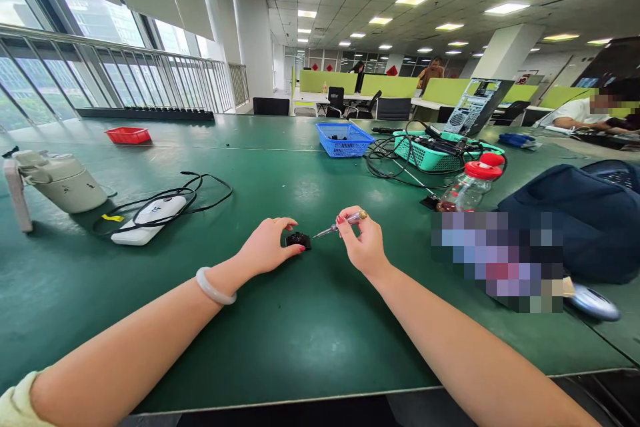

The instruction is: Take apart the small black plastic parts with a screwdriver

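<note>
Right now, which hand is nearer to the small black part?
Left. The left hand is right at the small black part, thumb and fingers around it; the right hand is off to its right, holding a screwdriver that points toward it.

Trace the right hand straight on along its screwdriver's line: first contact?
Likely the small black part at the left hand; the screwdriver points at it across a visible gap, though depth is hard to judge.

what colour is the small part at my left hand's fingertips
Black: the small part at your left hand, as the head view shows.
</note>
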A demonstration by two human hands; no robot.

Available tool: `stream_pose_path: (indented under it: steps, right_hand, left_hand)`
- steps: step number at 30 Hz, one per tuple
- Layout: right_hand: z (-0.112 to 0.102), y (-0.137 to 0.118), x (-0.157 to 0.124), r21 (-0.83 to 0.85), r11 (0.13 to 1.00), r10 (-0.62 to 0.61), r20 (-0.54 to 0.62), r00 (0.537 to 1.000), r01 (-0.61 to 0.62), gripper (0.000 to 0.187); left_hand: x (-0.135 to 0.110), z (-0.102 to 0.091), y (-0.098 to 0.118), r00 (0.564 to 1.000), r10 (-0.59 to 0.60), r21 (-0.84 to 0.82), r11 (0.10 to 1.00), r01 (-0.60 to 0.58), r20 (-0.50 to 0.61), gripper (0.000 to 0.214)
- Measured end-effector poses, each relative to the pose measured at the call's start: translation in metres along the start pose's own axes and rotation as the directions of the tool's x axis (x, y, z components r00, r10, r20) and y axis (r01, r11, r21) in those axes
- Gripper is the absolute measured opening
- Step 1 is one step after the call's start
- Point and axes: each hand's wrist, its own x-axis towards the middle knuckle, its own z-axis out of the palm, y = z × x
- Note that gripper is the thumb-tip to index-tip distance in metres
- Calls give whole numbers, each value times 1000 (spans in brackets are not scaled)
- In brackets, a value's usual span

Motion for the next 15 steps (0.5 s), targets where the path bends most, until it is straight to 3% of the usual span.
stream_pose_path:
  steps: [10, 15]
  right_hand:
    - [-1, -6, -4, -54, 997, -54, 159, 986, 63, 7]
    - [0, -9, -5, -83, 977, -180, 191, 965, 198, 4]
  left_hand:
    - [0, 8, -2, 998, 53, -24, 998, -52, 31, 31]
    - [1, 12, -5, 998, 60, -44, 997, -59, 19, 30]
